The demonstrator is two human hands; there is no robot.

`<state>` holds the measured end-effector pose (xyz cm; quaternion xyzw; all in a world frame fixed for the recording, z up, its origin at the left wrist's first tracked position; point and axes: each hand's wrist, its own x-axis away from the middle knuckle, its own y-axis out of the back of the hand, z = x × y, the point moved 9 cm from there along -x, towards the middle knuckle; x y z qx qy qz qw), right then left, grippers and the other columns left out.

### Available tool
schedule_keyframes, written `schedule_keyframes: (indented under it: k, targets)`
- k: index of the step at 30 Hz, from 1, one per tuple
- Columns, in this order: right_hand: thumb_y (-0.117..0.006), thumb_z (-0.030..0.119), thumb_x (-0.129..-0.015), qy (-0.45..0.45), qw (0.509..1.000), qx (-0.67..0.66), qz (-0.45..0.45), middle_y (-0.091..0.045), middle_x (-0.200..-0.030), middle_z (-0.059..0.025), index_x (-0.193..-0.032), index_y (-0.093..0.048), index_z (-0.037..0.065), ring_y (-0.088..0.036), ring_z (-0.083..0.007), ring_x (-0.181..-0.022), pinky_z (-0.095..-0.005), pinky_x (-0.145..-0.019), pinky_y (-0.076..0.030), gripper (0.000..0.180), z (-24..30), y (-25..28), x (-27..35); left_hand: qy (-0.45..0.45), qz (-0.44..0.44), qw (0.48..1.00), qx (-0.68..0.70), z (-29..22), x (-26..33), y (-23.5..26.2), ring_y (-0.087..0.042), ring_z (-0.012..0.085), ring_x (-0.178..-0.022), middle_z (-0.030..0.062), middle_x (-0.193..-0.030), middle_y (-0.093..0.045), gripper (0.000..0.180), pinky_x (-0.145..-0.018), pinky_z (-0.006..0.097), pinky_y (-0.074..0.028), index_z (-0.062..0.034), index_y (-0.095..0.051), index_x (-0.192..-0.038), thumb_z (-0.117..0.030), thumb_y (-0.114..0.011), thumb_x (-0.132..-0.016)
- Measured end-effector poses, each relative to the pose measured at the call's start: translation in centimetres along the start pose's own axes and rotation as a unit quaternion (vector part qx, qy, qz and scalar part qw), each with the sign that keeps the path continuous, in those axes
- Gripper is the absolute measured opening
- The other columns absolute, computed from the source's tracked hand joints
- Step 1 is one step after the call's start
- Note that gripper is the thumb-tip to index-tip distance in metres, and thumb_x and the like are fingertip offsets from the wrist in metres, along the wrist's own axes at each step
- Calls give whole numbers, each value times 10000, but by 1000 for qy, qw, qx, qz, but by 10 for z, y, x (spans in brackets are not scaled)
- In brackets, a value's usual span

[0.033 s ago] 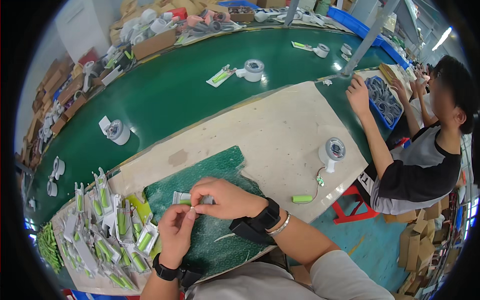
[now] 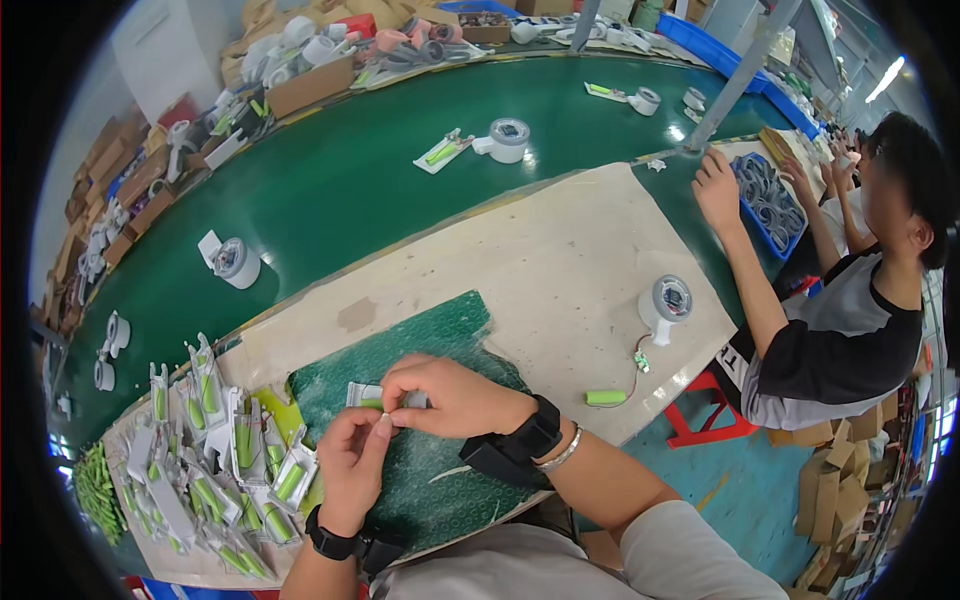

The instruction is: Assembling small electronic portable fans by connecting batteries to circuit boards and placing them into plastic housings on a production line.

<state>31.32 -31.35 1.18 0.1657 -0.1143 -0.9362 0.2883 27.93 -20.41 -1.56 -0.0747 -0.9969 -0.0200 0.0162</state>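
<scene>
Over the green mat [image 2: 430, 330] my two hands meet fingertip to fingertip. My left hand [image 2: 352, 462] pinches at a tiny pale piece [image 2: 386, 419], too small to name. From the other side, my right hand [image 2: 452, 398] closes thumb and fingers at the same spot. Behind the fingers lies a white plastic handle shell [image 2: 361, 391] with a bit of green battery in it, mostly hidden by my hands. Left of my left hand is a heap of white handle shells [image 2: 243, 440] holding green batteries.
A white round-headed unit [image 2: 664, 300] stands on the board at right, wired to a green battery [image 2: 605, 398]. More units [image 2: 236, 263] sit on the green conveyor [image 2: 340, 190]. A co-worker's arm [image 2: 750, 265] reaches in by a blue crate [image 2: 795, 237]. Green batteries [image 2: 97, 490] lie far left.
</scene>
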Motion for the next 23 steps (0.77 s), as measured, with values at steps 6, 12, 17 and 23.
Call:
schedule_keyframes:
  k: [6, 12, 17, 23]
  targets:
    - [-630, 86, -728, 10, 999, 29, 23, -573, -806, -76, -805, -567, 52, -535, -248, -823, -343, -753, -417, 105, 1, -4, 2, 14, -5, 1000, -1, 6, -2, 1, -551, 72, -719, 38, -772, -599, 80, -669, 202, -443, 16, -559, -856, -63, -552, -858]
    - [-585, 100, -724, 39, 999, 36, -5, -582, -715, -62, -753, -551, 59, -549, -251, -733, -350, -738, -405, 61, 6, -1, 0, 15, -6, 1000, 6, 11, -1, 3, -548, 58, -695, 26, -756, -597, 100, -641, 190, -443, 14, -559, -847, -81, -588, -842]
    - [-586, 104, -729, 35, 999, 26, 18, -587, -715, -48, -776, -547, 69, -550, -222, -716, -328, -760, -384, 71, 3, -4, 1, 11, -9, 1000, 11, 6, -1, 1, -542, 46, -681, 13, -752, -593, 105, -624, 186, -446, 9, -559, -832, -77, -618, -820]
    - [-620, 84, -745, -18, 999, 7, 43, -572, -739, -42, -787, -552, 64, -536, -203, -749, -351, -857, -354, 83, -3, -7, 1, 13, 7, 1000, -9, 10, 0, 1, -547, 85, -739, 39, -800, -593, 76, -684, 208, -435, 6, -537, -862, -59, -573, -846]
